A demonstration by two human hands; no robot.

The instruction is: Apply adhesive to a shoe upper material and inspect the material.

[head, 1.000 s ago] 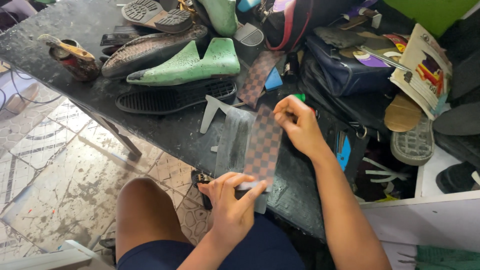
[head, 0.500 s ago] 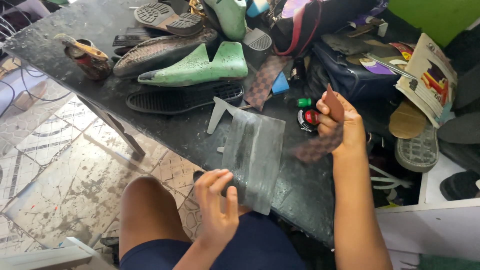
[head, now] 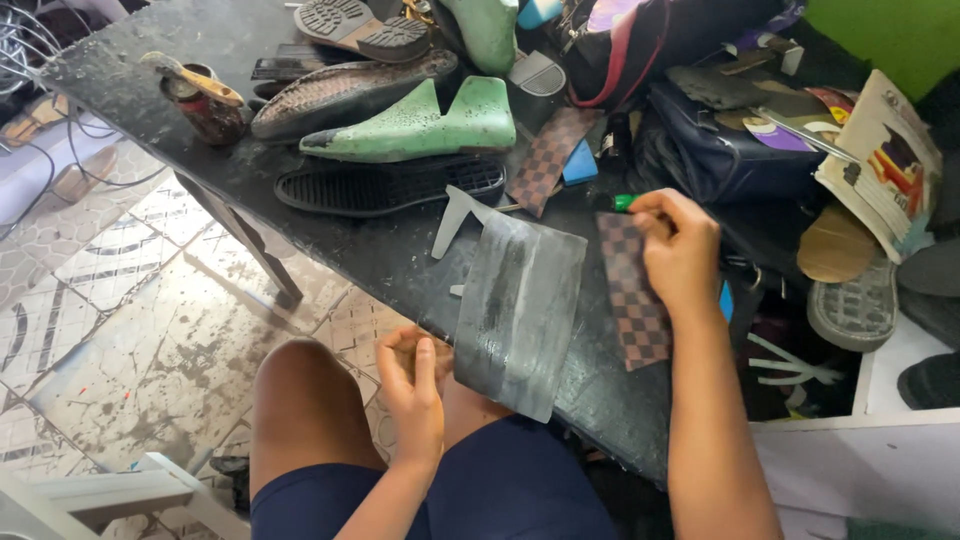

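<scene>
My right hand (head: 678, 250) pinches the top of a brown checkered strip (head: 630, 300) that lies flat on the black workbench (head: 380, 255), just right of a grey rubber sheet (head: 520, 310). That sheet hangs over the bench's near edge. My left hand (head: 415, 385) hovers below the edge above my knee, fingers loosely curled and holding nothing, close to the sheet's lower left corner. A second checkered strip (head: 550, 158) rests farther back on the bench.
A green shoe last (head: 420, 125), black soles (head: 390, 185) and a glue pot with brush (head: 205, 100) crowd the back of the bench. Bags (head: 720, 130), booklets (head: 880, 160) and loose soles (head: 855, 300) pile at the right. Tiled floor (head: 130, 320) lies at the left.
My right hand lifted the checkered strip off the grey sheet, swung it right, and laid it flat on the bench beside the sheet. My left hand let go and dropped below the bench edge.
</scene>
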